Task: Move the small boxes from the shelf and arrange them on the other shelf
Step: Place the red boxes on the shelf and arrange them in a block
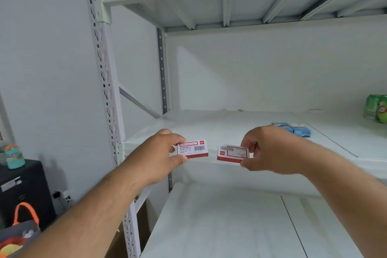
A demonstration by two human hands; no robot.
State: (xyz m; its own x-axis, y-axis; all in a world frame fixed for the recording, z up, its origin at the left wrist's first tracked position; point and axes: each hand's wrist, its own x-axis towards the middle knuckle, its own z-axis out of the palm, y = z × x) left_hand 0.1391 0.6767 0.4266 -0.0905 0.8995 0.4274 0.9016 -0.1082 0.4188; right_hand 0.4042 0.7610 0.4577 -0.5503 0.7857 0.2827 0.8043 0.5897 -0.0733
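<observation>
My left hand (pixel 162 153) pinches a small red-and-white box (pixel 193 148) with a barcode facing me. A second small red-and-white box (pixel 232 153) is held by my right hand (pixel 270 150). Both boxes hover side by side, a short gap between them, just above the front edge of the middle white shelf (pixel 219 128). Further back on that shelf, behind my right hand, lie small blue boxes (pixel 293 129). A lower white shelf (pixel 219 226) sits beneath my arms.
Green cans (pixel 377 109) stand at the right rear of the middle shelf. The perforated white upright post (pixel 106 90) frames the left side. Left of the rack are a black cabinet (pixel 23 190) with a teal bottle (pixel 13 157) and a grey bag with an orange handle (pixel 25 216).
</observation>
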